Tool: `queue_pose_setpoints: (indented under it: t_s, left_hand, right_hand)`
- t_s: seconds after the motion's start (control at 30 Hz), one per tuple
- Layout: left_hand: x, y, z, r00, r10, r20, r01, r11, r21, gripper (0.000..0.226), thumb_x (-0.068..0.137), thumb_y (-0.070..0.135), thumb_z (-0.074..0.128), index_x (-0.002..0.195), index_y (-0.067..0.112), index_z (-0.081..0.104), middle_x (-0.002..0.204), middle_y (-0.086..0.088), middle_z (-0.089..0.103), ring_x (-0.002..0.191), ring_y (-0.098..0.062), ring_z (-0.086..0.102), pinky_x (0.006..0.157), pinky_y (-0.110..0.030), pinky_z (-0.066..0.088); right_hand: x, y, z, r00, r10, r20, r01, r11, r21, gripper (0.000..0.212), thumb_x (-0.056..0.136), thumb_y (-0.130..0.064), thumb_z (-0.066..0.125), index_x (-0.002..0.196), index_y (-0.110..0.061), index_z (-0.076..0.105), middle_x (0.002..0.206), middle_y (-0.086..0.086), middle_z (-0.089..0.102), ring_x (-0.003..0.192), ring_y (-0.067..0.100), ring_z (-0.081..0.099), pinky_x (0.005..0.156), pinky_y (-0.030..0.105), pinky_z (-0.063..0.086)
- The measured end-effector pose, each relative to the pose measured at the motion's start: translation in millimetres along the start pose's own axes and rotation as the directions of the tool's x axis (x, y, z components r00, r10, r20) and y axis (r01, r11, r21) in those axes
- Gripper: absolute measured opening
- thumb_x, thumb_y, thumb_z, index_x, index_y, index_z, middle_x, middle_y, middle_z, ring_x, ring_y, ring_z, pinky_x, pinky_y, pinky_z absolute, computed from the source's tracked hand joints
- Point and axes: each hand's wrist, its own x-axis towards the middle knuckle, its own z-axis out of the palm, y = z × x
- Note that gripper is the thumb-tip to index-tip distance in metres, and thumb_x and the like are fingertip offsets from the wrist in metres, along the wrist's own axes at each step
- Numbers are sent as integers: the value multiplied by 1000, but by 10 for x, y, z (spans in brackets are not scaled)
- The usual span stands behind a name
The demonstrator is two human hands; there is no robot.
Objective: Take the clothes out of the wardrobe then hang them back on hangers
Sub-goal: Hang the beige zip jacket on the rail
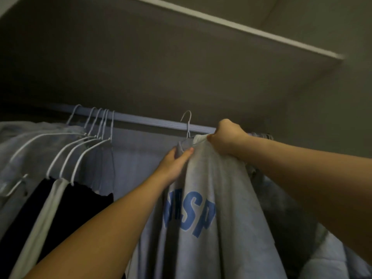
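Rail [141, 120] spans the wardrobe. Grey sweatshirt [211, 188] hangs just under it on a white hanger [188, 127]; can't tell if it's hooked. Left hand [174, 163] pinches the collar, right hand [227, 137] fists the shoulder fabric; hands are apart. Suggest seating both shoulders evenly, then hooking.

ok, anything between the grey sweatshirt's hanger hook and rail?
Nothing visible. The white wire hanger hook sits at a bare stretch of the pale blue rail; other white hangers bunch left, the right hand grips the grey sweatshirt beside it.
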Motion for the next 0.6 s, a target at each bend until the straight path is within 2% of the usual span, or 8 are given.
queue_pose_setpoints:
  t_s: [0.1,0.2,0.27,0.33,0.4,0.5,0.57,0.6]
  left_hand:
    - [-8,-123,-32,1000,0,25,0,1000,6,80,64,81,62,127,31,61,123,9,67,116,-12,61,103,-34,46]
    - [-55,-193,-46,998,-33,45,34,999,-7,94,61,85,60,137,30,53,133,8,61,121,-13,57,107,-39,43]
    - [-105,-241,-36,998,-35,54,35,999,-12,85,62,82,61,131,33,55,130,10,62,119,-12,58,105,-37,44]
    - [-116,-296,-33,999,-15,50,16,1000,-12,70,64,80,65,120,38,59,122,12,67,115,-11,61,104,-38,46]
    - [-88,-373,-14,1000,-18,25,18,1000,-7,78,61,85,66,122,37,60,120,12,68,114,-10,62,105,-41,46]
    - [-14,-461,8,1000,-2,-16,2,1000,5,96,55,91,63,130,32,56,126,10,66,118,-11,61,106,-41,45]
    - [-34,-417,25,999,-3,-44,3,1000,-7,83,62,87,63,123,30,60,120,11,68,114,-9,62,103,-36,46]
    - [-67,-384,36,999,3,-41,-4,1000,-16,69,68,79,64,116,30,62,114,14,68,109,-7,63,100,-32,46]
  right_hand:
    - [-2,-23,108,1000,6,15,-6,1000,-5,34,96,-27,56,119,-3,54,120,18,59,106,34,59,74,31,40]
    - [-46,14,205,998,15,68,-12,999,-40,37,95,-29,58,121,-2,54,119,18,60,100,31,58,72,30,39]
    - [-91,67,270,994,2,108,7,996,-84,35,94,-31,58,115,-2,59,117,18,62,95,30,59,72,31,40]
    - [-116,127,303,995,-33,98,47,988,-150,30,93,-34,56,103,-7,61,115,18,63,98,34,61,76,33,46]
    - [-170,161,293,995,-76,69,91,964,-250,28,92,-39,52,99,-13,58,117,17,61,101,37,60,81,36,47]
    - [-290,190,280,966,-254,47,242,828,-506,38,96,-45,45,119,-15,49,129,12,54,116,35,53,84,41,41]
    - [-364,209,306,904,-420,86,372,668,-645,54,96,-50,42,137,-16,37,141,8,44,129,31,42,97,45,36]
    - [-388,225,319,885,-446,132,411,617,-671,63,95,-53,41,145,-17,28,147,7,38,134,30,37,102,46,33]
